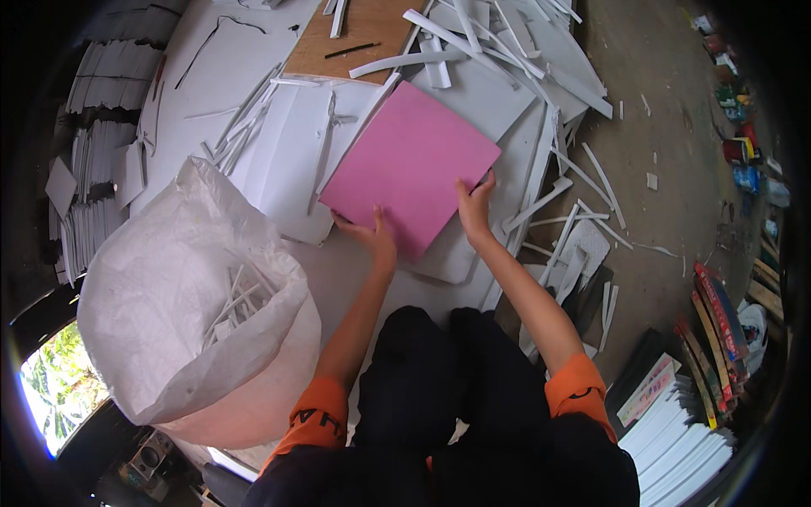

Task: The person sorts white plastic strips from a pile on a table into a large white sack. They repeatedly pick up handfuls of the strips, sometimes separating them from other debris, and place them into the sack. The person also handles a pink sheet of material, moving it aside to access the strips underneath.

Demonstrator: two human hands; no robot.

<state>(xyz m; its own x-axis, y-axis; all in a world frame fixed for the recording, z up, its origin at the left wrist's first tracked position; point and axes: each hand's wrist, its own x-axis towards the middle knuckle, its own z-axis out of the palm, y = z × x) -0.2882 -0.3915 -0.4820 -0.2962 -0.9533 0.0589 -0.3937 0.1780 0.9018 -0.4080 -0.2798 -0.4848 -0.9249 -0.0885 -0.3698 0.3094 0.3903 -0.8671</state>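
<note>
A square pink board or sheet stack (pixel 411 165) is tilted between my two hands, above white sheets on the work surface. My left hand (pixel 372 239) grips its lower left edge, the thumb lying on the top face and the fingers partly under it. At the right corner my right hand (pixel 476 205) holds on in the same way, thumb on top, fingertips curled around the edge. Whether the pink piece is one thick board or several layers, I cannot tell. White sheets (pixel 291 152) lie beside and beneath it.
A big white sack (pixel 194 296) with white strips (pixel 236 300) inside stands at my left. Loose white offcuts (pixel 473 51) cover the far side around a brown board (pixel 351 34). Paper stacks (pixel 106 80) line the far left; more white sheets (pixel 676 448) stand at lower right.
</note>
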